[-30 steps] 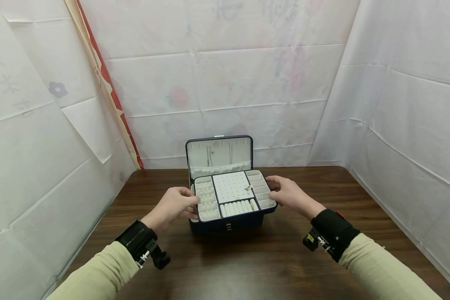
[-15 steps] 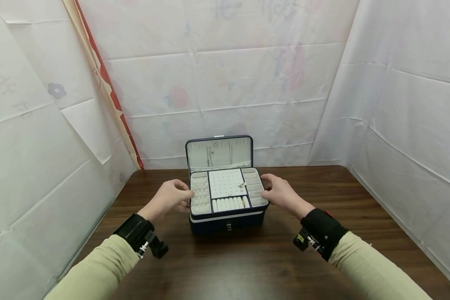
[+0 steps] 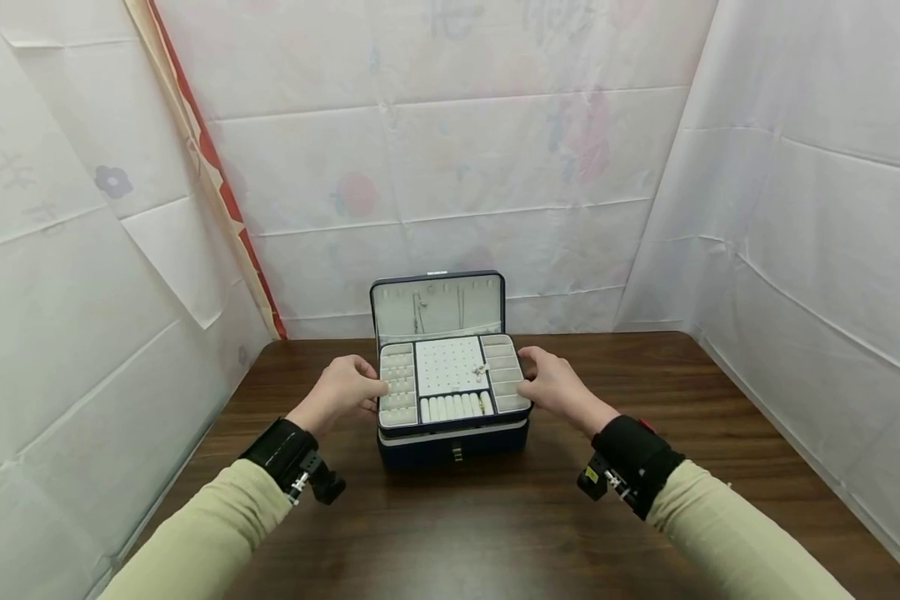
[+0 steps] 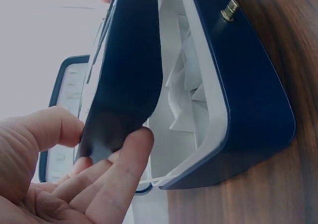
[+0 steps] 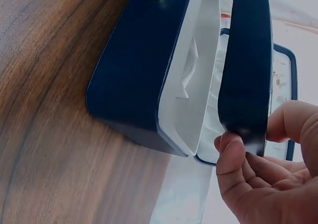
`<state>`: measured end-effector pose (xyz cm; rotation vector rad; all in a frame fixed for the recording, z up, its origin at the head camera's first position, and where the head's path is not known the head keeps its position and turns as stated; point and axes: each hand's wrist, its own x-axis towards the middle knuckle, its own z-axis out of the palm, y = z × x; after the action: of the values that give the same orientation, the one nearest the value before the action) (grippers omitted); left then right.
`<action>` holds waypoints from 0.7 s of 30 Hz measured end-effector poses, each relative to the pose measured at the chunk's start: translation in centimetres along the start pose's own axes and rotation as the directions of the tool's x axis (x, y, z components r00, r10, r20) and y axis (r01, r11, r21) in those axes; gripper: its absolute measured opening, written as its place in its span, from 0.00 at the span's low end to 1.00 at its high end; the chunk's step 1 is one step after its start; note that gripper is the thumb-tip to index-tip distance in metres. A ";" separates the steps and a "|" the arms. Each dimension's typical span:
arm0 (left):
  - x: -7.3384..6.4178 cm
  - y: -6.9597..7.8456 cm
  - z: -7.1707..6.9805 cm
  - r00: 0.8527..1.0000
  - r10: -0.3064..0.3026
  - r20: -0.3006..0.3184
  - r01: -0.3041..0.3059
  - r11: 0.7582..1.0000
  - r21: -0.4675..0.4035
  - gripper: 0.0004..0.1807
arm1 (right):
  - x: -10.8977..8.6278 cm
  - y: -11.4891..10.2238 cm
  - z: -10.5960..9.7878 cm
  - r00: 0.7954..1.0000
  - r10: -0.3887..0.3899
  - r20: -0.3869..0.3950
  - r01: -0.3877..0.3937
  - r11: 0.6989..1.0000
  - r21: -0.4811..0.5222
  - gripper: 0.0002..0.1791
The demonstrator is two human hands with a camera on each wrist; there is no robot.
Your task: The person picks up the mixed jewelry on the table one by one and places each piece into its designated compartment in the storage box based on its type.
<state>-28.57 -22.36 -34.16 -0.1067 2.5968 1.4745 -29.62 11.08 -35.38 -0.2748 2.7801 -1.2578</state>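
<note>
A navy jewelry box (image 3: 412,454) stands on the table with its lid (image 3: 438,302) raised at the back. Over its base, both hands hold a navy tray (image 4: 134,45) lined in white. My left hand (image 3: 341,388) pinches the left end, thumb on the rim and fingers beneath. At the right end, my right hand (image 3: 557,387) grips in the same manner. A gap shows between tray and base in both wrist views, with white dividers (image 4: 186,80) inside the base. The tray carries ring rolls (image 3: 453,407), a dotted panel (image 3: 446,365) and small earrings (image 3: 480,369).
Thin necklaces (image 3: 420,312) hang inside the lid. A gold clasp (image 4: 230,9) sits on the box's front. The brown wooden table (image 3: 465,533) is bordered by white sheets (image 3: 450,167) at the back and sides.
Both hands have shifted left with the tray, which sat right of the base and is now roughly lined up above it. During the last half second it moved only slightly.
</note>
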 end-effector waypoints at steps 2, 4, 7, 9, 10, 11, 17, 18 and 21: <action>0.0 0.0 0.2 1.000 0.010 -0.009 -0.009 0.999 0.043 0.14 | 0.1 0.1 0.2 1.000 -0.001 -0.007 0.001 1.000 -0.019 0.38; 0.0 -0.1 0.3 1.000 0.011 -0.012 -0.010 0.998 0.060 0.14 | 0.2 0.2 0.4 1.000 -0.001 -0.010 0.001 0.999 -0.039 0.38; 0.1 -0.1 0.5 0.999 0.026 -0.020 -0.024 0.995 0.102 0.13 | 0.2 0.4 0.7 1.000 0.001 -0.017 -0.002 0.998 -0.056 0.38; 0.2 -0.1 0.7 0.998 0.040 -0.041 -0.034 0.989 0.146 0.12 | 0.2 0.5 0.8 1.000 -0.002 -0.017 0.001 0.999 -0.053 0.38; 0.3 -0.1 0.7 0.998 0.047 -0.053 -0.037 0.985 0.171 0.11 | 0.3 0.5 0.9 1.000 -0.003 -0.017 0.002 0.999 -0.048 0.38; 0.3 -0.1 0.8 0.997 0.056 -0.060 -0.043 0.981 0.192 0.11 | 0.4 0.5 0.9 1.000 -0.004 -0.020 0.003 0.999 -0.048 0.38; 0.8 -0.7 1.1 0.994 0.076 -0.077 -0.055 0.969 0.242 0.09 | 0.6 0.6 1.4 1.000 -0.008 -0.026 0.006 0.998 -0.060 0.38; 0.9 -0.7 1.1 0.994 0.075 -0.078 -0.054 0.968 0.246 0.09 | 0.6 0.6 1.5 1.000 -0.006 -0.026 0.004 0.998 -0.063 0.37; 1.0 -0.8 1.3 0.994 0.065 -0.088 -0.042 0.970 0.237 0.08 | 0.6 0.8 1.7 1.000 -0.008 -0.029 0.006 0.997 -0.080 0.37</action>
<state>-29.32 -21.67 -35.65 -0.0814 2.8505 1.1919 -30.09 10.21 -37.07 -0.2738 2.8611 -1.1635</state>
